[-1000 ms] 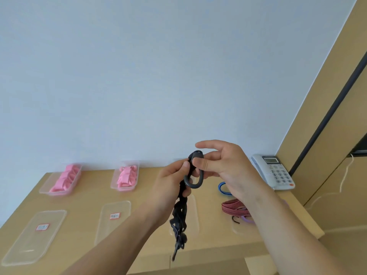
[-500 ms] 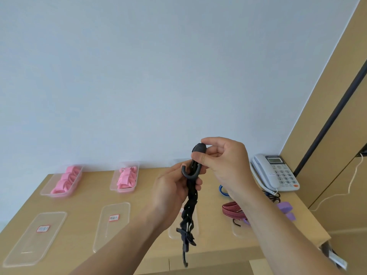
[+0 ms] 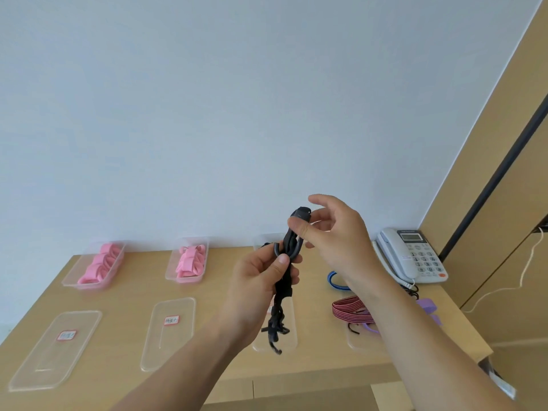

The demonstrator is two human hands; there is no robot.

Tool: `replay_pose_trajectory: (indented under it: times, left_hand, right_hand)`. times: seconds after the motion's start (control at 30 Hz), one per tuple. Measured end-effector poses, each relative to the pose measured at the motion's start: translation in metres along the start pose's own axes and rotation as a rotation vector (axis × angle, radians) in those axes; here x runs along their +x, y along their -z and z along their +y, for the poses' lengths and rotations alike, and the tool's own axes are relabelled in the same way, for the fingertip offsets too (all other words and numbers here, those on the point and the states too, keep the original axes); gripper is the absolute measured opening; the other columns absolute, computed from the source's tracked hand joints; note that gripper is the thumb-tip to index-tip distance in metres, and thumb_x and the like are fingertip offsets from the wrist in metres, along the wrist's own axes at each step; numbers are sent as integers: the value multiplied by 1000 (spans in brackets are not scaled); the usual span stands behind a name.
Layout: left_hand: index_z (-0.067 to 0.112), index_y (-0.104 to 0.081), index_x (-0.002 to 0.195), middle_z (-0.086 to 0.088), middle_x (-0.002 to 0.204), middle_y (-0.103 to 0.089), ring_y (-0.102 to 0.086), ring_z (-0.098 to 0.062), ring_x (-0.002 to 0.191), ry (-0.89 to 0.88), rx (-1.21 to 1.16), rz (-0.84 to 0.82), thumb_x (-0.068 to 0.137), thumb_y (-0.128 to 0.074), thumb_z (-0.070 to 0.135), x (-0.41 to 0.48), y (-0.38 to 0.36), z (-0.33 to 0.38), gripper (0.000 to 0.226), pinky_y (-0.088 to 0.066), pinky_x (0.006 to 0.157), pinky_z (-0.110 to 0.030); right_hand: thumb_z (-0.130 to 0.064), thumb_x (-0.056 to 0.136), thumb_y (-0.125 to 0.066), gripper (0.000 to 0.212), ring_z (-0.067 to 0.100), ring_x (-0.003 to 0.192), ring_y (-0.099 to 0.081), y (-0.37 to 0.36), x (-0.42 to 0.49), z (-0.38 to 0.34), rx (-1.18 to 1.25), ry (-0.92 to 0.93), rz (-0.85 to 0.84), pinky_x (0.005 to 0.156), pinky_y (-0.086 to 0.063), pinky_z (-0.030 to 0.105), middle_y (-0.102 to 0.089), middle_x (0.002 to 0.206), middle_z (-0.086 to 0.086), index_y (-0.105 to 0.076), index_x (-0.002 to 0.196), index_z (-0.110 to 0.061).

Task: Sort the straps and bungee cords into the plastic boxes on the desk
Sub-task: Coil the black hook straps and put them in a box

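Head view: a person holds a black bungee cord with plastic hooks [image 3: 283,293] in both hands, in the air above a light wooden desk [image 3: 133,295].
Left hand [image 3: 261,280]: its fingers curl round the upper part of the folded cord, and its thumb presses on the curve of one hook.
Right hand [image 3: 335,241]: thumb and a finger pinch the cord's top end; the index finger is raised, apart from the cord.
Cord's lower part: it hangs twisted below the left hand, its bottom hook dangling in front of a flat clear plastic lid [image 3: 292,324].
Back row: a clear plastic box of pink straps [image 3: 98,265] on the left and a second clear box of pink straps [image 3: 189,262] beside it, well apart.
Front row: a labelled clear lid [image 3: 56,348] and another labelled lid [image 3: 169,330] lie flat.
Desk's right side: a red striped bungee cord [image 3: 350,310], a blue cord loop [image 3: 335,281] and a purple strap [image 3: 427,305] lie close together, partly hidden by the right forearm.
Back right corner: a pale grey desk telephone [image 3: 412,256].
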State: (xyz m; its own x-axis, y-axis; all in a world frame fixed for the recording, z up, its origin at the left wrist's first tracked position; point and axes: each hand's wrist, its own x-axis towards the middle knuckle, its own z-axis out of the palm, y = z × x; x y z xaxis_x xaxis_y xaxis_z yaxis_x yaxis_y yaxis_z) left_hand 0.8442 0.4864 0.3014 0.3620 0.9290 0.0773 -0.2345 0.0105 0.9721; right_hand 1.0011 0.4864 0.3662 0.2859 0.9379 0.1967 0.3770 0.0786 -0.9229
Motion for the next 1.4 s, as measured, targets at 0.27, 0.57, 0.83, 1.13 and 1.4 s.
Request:
replay_pose_trajectory:
  times: [0.27, 0.57, 0.83, 1.13, 1.4]
  left_hand:
    - [6, -75, 114, -5, 90, -70, -60, -17, 77, 16, 9, 54, 106, -49, 3, -2, -4, 2, 27, -52, 74, -24]
    - [-9, -71, 99, -10, 76, -70, -61, -17, 59, 141, -28, 155, 105, -57, 17, 0, -12, 8, 30, -53, 55, -24]
    - [-1, -73, 97, -9, 75, -65, -53, -16, 57, 230, -120, 146, 105, -58, 25, 5, -7, 16, 30, -45, 54, -26]
    - [-1, -65, 129, -9, 111, -71, -66, -23, 106, 273, -372, 62, 111, -42, 32, 7, -5, 31, 44, -49, 101, -41]
    - [7, -70, 102, 0, 86, -71, -70, -11, 82, 226, -317, 25, 109, -46, 19, 10, -2, 41, 28, -57, 71, -25]
  right_hand:
    - [-8, 97, -63, 13, 18, 91, -72, 15, -3, -14, 120, 109, -315, 74, -58, 34, -75, 98, 12, -70, 105, -15]
    - [-7, 90, -70, 27, 13, 96, -72, 12, -14, -12, -2, 251, -201, 90, -57, 42, -76, 100, -5, -71, 105, -29]
    - [-17, 83, -72, 29, 10, 95, -70, 6, -27, -4, -104, 433, -101, 84, -56, 26, -74, 103, -3, -74, 111, -25]
    - [-7, 93, -61, 39, 18, 124, -60, -8, -36, 20, -360, 788, -68, 106, -47, 30, -67, 130, 5, -62, 133, -5]
    - [-3, 96, -58, 40, 20, 143, -43, -17, -39, 32, -385, 911, -94, 116, -38, 32, -54, 146, 9, -58, 136, 1]
